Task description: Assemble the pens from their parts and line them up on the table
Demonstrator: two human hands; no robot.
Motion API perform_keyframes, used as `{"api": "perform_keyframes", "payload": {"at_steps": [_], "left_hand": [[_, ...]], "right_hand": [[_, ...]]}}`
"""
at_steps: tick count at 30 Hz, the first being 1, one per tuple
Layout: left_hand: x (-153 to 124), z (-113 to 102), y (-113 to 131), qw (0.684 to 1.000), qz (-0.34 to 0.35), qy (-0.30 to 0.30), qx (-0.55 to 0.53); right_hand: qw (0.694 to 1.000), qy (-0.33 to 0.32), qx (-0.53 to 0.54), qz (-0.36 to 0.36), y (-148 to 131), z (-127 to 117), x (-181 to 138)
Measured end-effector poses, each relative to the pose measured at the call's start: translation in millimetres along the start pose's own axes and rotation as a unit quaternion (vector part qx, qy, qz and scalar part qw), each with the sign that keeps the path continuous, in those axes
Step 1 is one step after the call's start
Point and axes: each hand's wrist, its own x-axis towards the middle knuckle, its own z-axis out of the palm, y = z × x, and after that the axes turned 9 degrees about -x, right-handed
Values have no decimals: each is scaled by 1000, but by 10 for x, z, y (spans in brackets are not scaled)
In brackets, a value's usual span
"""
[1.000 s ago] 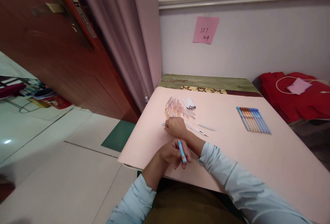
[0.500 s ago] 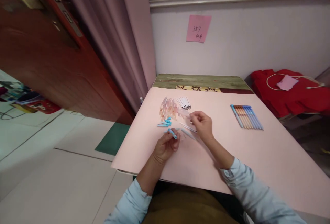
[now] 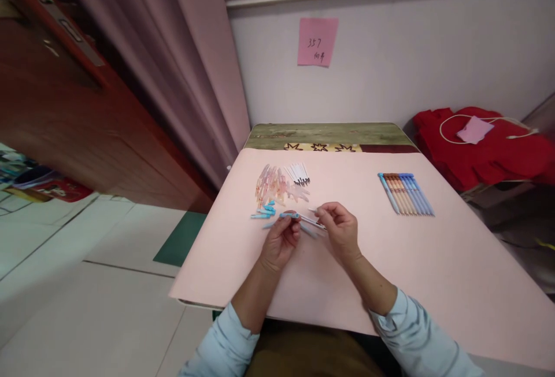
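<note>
Pinching a short, light-blue tube in the left hand, right hand grasping a small, whitish piece

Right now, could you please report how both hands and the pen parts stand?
Left hand pinching blue pen part. Right hand pinching small pale piece, type unclear. Possible clutter: loose blue parts beyond left hand.

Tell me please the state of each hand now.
Left hand: closed, holding a blue pen piece.
Right hand: closed, pinching a small pale piece.
</note>
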Motion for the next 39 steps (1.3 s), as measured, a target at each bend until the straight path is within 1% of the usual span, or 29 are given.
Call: {"api": "perform_keyframes", "payload": {"at_steps": [3,7,13,22,29,32,39], "left_hand": [[-4,-37,12,1000,4,-8,6],[-30,-8,-27,999,-13,-23,28],[-64,32,-67,999,-27,-28,14],[-82,37,-62,999,-35,-17,-11],[-72,-16,-75,999,-37,-22,-24],[-64,-35,-79,999,-35,-25,-25],[-70,-22,-74,998,-41,-38,-21]], "right_hand": [[999,-14,-15,-42,7,28,-37],[995,-27,-27,-97,-37,47,-61],[988,-64,-45,-133,-85,59,-88],[985,-68,-60,-145,-101,58,-103],[983,-67,-68,-160,-106,50,-111],[985,-68,-59,-150,-99,55,-114],[991,-78,-29,-101,-41,61,-116]]}}
